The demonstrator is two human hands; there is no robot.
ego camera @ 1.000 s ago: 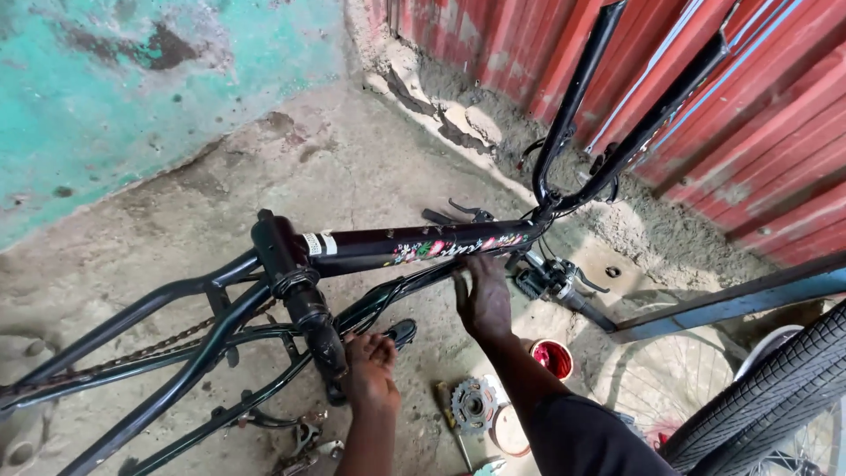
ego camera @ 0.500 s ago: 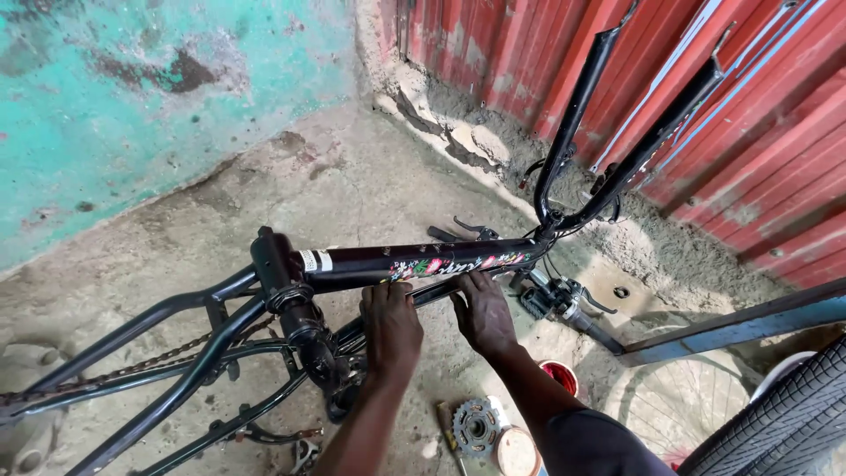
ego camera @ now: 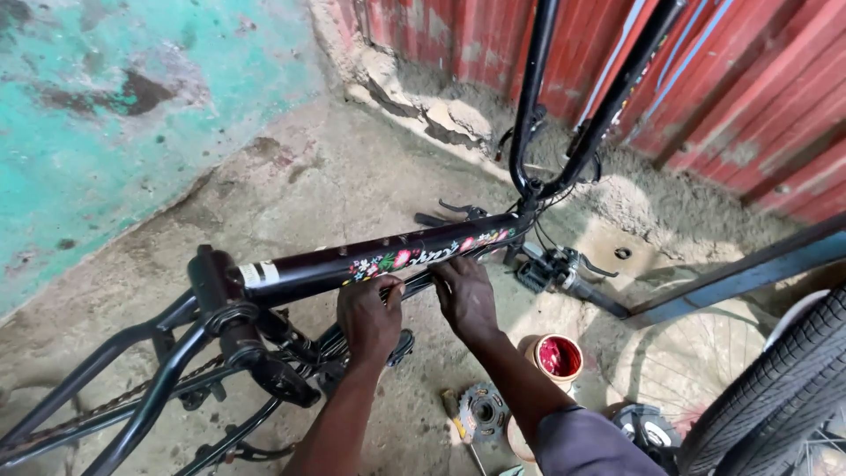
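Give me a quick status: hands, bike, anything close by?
Left hand and right hand both gripping the dark frame tube. Red-filled tub and sprocket on ground underneath.

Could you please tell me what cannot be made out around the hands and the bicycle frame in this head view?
- Fingertips of left hand and right hand: curled behind the dark flower-patterned frame tube.
- Rear frame stays: cut off by the left edge.
- Black rubber tyre: cut off at the right edge.

Black bicycle frame [ego camera: 308,269] with pink floral decals; red tub [ego camera: 559,356]; turquoise wall [ego camera: 106,132].
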